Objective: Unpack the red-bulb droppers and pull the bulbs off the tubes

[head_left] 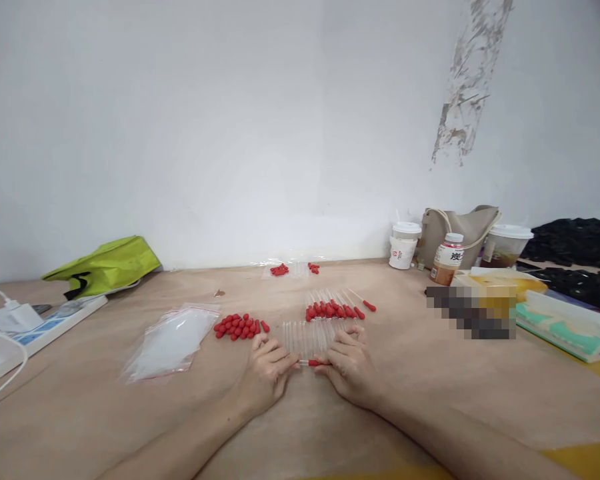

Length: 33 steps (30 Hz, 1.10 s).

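Between both hands lies a glass dropper tube (304,362), held level, with a red rubber bulb (313,363) at its right end. My left hand (270,367) pinches the tube's left part. My right hand (349,363) has its thumb and fingers closed on the bulb. Just beyond the hands, loose clear glass tubes (300,339) lie side by side. Behind those are several droppers (333,309) with red bulbs fitted, their tubes pointing away. A pile of loose red bulbs (237,327) sits beyond my left hand.
Clear zip bags (173,343) lie stacked at left, near a power strip (55,330) and a yellow-green bag (110,263). Bagged droppers (295,269) rest by the wall. A paper cup (405,245), a bottle (447,259) and a tissue pack (570,327) stand at right.
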Motion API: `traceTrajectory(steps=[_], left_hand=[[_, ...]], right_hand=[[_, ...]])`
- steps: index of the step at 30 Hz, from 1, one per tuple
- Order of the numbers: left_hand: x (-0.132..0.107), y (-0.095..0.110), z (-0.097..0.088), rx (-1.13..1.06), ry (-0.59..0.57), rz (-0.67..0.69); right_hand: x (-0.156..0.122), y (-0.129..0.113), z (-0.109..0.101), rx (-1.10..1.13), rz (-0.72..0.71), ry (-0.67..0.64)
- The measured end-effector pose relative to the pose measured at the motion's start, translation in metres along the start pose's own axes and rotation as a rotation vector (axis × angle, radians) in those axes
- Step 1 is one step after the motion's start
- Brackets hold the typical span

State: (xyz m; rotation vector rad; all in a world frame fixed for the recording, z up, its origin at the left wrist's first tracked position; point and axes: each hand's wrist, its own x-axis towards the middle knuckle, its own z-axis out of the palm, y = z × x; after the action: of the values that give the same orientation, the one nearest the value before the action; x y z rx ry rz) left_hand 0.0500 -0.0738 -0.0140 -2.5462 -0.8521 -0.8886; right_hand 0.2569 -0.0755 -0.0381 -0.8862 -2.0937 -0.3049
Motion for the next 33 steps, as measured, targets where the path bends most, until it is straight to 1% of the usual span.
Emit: traceTrajectory(steps=[8, 10, 12, 14, 15, 17, 19, 21, 24, 26, 28, 31, 33], left_hand=[[0.001, 0.002, -0.002, -0.015, -0.004, 0.003], [-0.001, 0.001, -0.001, -0.027, -0.004, 0.003], [-0.005, -0.004, 0.0, -0.039, 0.009, -0.027], [-0.011, -0.011, 0.001, -0.061, 0.039, -0.099], [-0.013, -0.015, 0.001, -0.077, 0.054, -0.144], [-0.017, -0.022, 0.002, -0.109, 0.073, -0.221], [-0.018, -0.026, 0.002, -0.111, 0.079, -0.269], [-0.016, -0.029, 0.003, -0.077, 0.08, -0.294], [-0.012, -0.032, 0.006, -0.028, 0.087, -0.3], [-0.01, -0.034, 0.01, 0.0, 0.085, -0.315], [-0.008, -0.036, 0.013, 0.026, 0.081, -0.329], [-0.004, -0.037, 0.018, 0.052, 0.063, -0.332], [-0.003, -0.036, 0.02, 0.048, 0.04, -0.33]], right_hand=[[0.001, -0.003, -0.002, -0.004, -0.009, 0.0], [0.0, -0.004, -0.005, 0.006, -0.022, 0.006], [-0.001, -0.001, -0.01, 0.023, -0.003, 0.016], [-0.002, 0.007, -0.015, 0.056, 0.083, 0.036], [-0.002, 0.014, -0.018, 0.088, 0.153, 0.055], [0.0, 0.029, -0.022, 0.198, 0.316, 0.106], [0.003, 0.047, -0.024, 0.304, 0.488, 0.143], [0.005, 0.064, -0.025, 0.323, 0.641, 0.148], [0.003, 0.085, -0.026, 0.29, 0.819, 0.083], [0.0, 0.094, -0.027, 0.302, 0.887, 0.022], [-0.003, 0.098, -0.027, 0.312, 0.908, -0.006], [-0.005, 0.098, -0.025, 0.283, 0.883, -0.019], [-0.004, 0.095, -0.023, 0.262, 0.862, -0.052]])
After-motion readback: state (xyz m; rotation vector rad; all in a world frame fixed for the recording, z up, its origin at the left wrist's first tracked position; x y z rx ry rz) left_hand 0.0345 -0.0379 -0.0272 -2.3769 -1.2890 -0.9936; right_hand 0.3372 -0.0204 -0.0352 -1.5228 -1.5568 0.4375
